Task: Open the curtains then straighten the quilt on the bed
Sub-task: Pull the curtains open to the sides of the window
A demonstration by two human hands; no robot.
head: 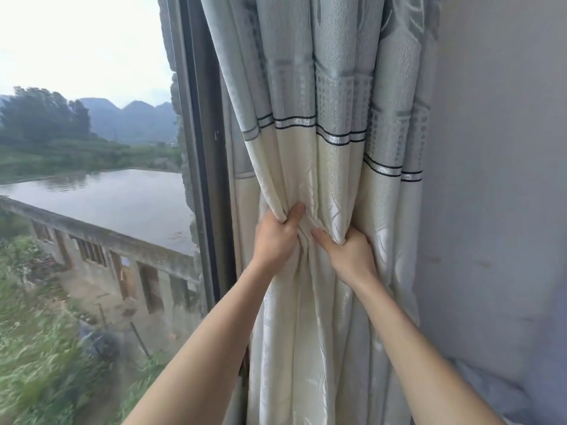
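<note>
- the curtain (331,124) hangs bunched into thick vertical folds at the right side of the window, pressed between the dark window frame (202,154) and the pale wall (497,179).
- its upper part is grey-green with a woven block pattern; a silver band edged in dark lines crosses it, and below that the cloth is cream.
- the left hand (277,237) grips the cream part of the curtain, thumb up against a fold and the other fingers wrapped round the gathered cloth, clenched tight on it.
- the right hand (348,253) grips the same bunch just beside the left, its thumb pointing toward the left hand and its fingers curled into the folds, likewise clamped on the cloth.
- the two hands are close together, thumbs nearly meeting, with creased fabric pinched between them.
- both bare forearms reach up from the bottom edge toward the curtain.
- the glass to the left of the frame is uncovered; through it show a flooded flat roof (101,197) on a concrete building, grass below, trees and hills beyond.
- at the lower right corner a bit of light blue-grey bedding (491,391) lies against the wall; whether it is the quilt cannot be told.
</note>
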